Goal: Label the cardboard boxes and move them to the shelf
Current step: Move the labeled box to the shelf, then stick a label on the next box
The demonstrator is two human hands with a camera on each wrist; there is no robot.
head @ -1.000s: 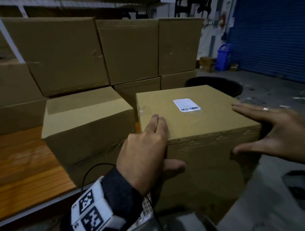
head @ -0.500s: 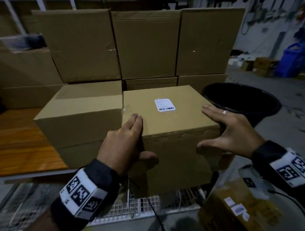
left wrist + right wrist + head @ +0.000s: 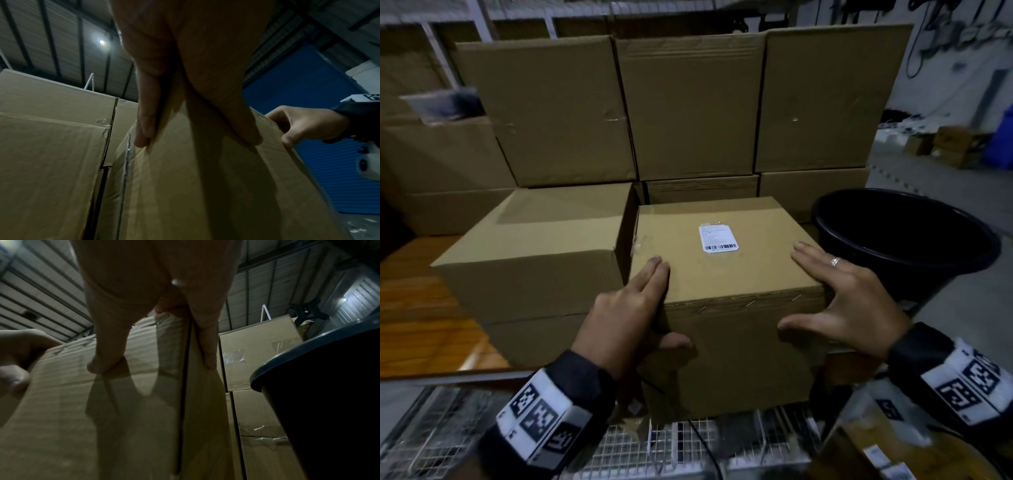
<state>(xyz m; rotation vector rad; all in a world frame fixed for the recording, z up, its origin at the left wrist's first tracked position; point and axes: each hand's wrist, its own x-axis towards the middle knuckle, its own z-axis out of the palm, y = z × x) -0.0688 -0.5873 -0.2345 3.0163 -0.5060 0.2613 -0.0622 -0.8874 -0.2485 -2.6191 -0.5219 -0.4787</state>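
Note:
A brown cardboard box [image 3: 722, 274] with a white barcode label [image 3: 718, 238] on its top sits between my hands. My left hand [image 3: 640, 308] is at its near left corner, with straight fingers on the top and the thumb on the front face. My right hand [image 3: 842, 294], wearing a ring, is at the near right corner in the same way. In the left wrist view, the left fingers [image 3: 144, 129] lie along the box [image 3: 205, 186] edge. The right wrist view shows the thumb [image 3: 102, 363] pressed on the box [image 3: 133, 418]. I cannot tell whether the box rests on anything.
An unlabelled box [image 3: 534, 260] stands close on the left on the wooden shelf board [image 3: 421, 308]. Stacked boxes [image 3: 688, 102] form a wall behind. A black tub [image 3: 907, 240] is at the right. Wire mesh [image 3: 671, 445] and another labelled box [image 3: 876, 455] lie below.
The labelled box has come in beside the unlabelled box on the left. My right hand has closed onto the near right corner. My left hand keeps its hold.

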